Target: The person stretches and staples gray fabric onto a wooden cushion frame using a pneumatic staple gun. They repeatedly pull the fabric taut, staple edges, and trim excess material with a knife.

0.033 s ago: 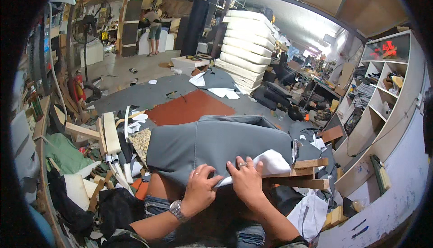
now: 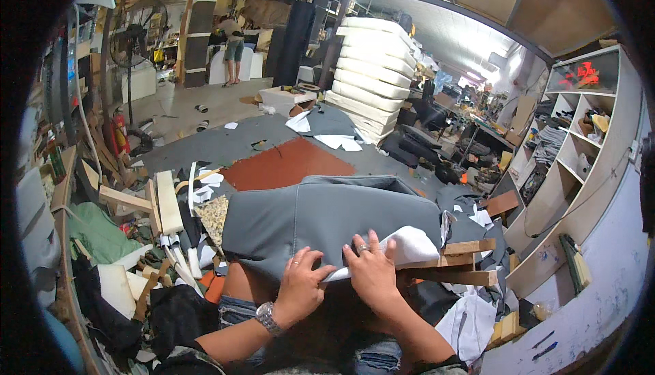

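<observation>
The grey cover (image 2: 341, 214) is being held across the lap, with wooden bars (image 2: 471, 246) jutting out at its right end. Its near edge, judging by the fingers, is being worked or smoothed by both hands. The left hand (image 2: 301, 292) is being kept half curled at the edge, the right hand (image 2: 372, 274) loosely spread beside the turned-up white underside (image 2: 413, 245); whether fabric is being pinched cannot be told. Even pressure along that edge seems to be being called for next.

Grey cover (image 2: 361, 211), stitched seam (image 2: 295, 218), white underside (image 2: 415, 247) showing at near edge
</observation>
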Motion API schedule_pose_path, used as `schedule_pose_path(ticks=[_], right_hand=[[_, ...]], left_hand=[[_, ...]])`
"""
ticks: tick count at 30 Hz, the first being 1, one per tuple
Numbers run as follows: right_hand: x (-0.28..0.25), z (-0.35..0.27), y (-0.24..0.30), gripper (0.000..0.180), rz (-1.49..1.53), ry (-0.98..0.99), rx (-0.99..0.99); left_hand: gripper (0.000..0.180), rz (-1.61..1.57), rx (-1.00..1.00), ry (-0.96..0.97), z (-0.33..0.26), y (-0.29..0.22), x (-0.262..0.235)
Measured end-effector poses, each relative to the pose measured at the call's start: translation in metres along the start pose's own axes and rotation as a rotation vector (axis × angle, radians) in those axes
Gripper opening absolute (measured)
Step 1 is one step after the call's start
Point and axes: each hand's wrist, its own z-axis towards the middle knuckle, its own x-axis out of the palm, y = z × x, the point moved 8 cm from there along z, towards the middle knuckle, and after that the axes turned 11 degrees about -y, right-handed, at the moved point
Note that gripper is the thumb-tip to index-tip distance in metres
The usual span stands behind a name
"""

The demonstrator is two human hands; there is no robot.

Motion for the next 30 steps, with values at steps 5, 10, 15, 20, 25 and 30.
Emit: schedule_pose_path(ticks=[5,10,15,20,25,30], right_hand=[[0.000,0.002,0.007,0.031,0.100,-0.035,-0.136],[0.028,0.020,-0.012,0.016,0.382,-0.029,0.125],[0.034,0.045,-0.022,0.032,0.423,-0.054,0.115],[0.037,0.039,-0.014,0.059,0.358,0.106,-0.065],[0.037,0.034,-0.009,0.060,0.323,0.010,-0.062],[0.035,0.010,-0.008,0.044,0.375,-0.165,0.018]], left_hand=[[0.040,0.128,0.041,-0.019,0.008,0.022,0.008],[0.011,0.185,-0.001,-0.006,0.039,0.053,0.027],[0.010,0.173,-0.036,0.144,0.073,0.069,0.037],[0.035,0.199,0.068,0.326,0.061,0.050,0.033],[0.046,0.342,0.133,0.337,0.055,0.040,0.038],[0.027,0.304,0.219,0.198,0.039,0.038,0.037]])
